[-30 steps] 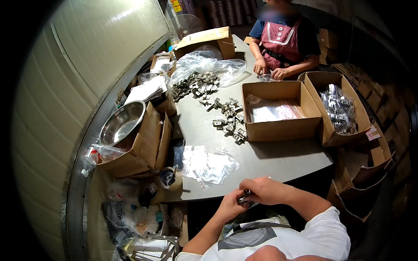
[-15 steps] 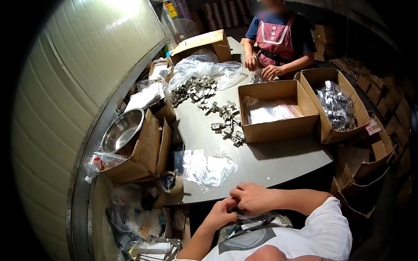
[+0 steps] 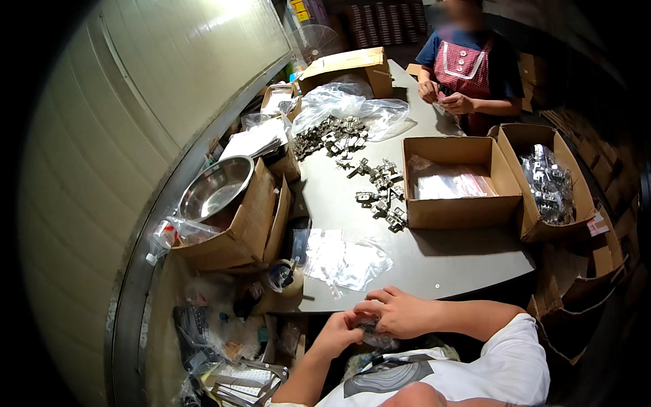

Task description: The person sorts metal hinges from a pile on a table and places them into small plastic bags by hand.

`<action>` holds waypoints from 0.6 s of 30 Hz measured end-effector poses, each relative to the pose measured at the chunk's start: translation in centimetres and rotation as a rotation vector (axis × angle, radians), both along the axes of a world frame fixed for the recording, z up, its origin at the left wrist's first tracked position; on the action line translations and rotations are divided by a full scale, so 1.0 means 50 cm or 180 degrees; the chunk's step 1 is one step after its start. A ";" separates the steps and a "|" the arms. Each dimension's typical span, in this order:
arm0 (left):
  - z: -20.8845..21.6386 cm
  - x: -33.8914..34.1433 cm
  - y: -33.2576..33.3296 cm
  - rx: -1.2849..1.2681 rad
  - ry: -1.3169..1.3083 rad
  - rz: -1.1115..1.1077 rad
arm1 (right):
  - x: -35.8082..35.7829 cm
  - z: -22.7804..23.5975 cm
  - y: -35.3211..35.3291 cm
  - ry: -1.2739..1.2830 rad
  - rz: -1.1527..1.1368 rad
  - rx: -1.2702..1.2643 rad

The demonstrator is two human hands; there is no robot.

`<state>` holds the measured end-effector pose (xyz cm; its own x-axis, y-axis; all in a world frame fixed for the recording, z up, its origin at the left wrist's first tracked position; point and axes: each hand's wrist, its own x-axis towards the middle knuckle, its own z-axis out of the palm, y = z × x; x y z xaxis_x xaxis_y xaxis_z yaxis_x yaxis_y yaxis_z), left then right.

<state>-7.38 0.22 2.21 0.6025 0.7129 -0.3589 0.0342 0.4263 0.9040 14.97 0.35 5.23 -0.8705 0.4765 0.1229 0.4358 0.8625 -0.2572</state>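
Just off the table's near edge, in front of my white shirt, both my hands are closed on a small clear plastic bag (image 3: 381, 340). A dark metal piece shows in it between the fingers. My left hand (image 3: 337, 334) pinches the bag from the left side. My right hand (image 3: 401, 313) comes over from the right, its fingertips meeting the left hand's at the bag's upper part. Flat clear bags (image 3: 342, 261) lie on the table beyond my hands. Farther back are loose metal hinges (image 3: 381, 190) and a denser heap of hinges (image 3: 332, 136).
An open carton (image 3: 464, 212) with flat bags inside stands on the grey table (image 3: 339, 197); another carton (image 3: 512, 163) beside it holds bagged hinges. At left, a steel bowl (image 3: 215, 190) rests on a carton. Across the table a person in a checked apron (image 3: 463, 68) handles a small bag.
The whole view has shifted, so the table and boxes sit farther right. My hands stay together on the bag, fingers slightly moved. The other person's hands have risen from the table.
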 end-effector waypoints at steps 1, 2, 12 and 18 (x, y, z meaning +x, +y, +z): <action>0.001 -0.004 0.004 0.0094 -0.0100 0.0059 | 0.001 0.002 -0.005 0.0227 0.0071 0.0033; 0.006 -0.004 0.011 0.0189 -0.0197 0.0116 | 0.003 0.005 -0.011 0.0212 0.0095 0.0013; 0.056 -0.005 0.061 0.0517 -0.0143 0.0299 | 0.076 -0.006 0.190 0.1806 -0.1024 -0.2261; 0.132 0.049 0.098 0.2522 0.0565 0.0823 | 0.023 -0.177 0.360 0.0419 -0.3183 0.0492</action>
<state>-4.92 5.12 8.82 0.3680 0.9008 0.2304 0.1923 -0.3161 0.9290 16.14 18.35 -3.63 -0.0577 0.9487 0.3107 0.9511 0.1468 -0.2717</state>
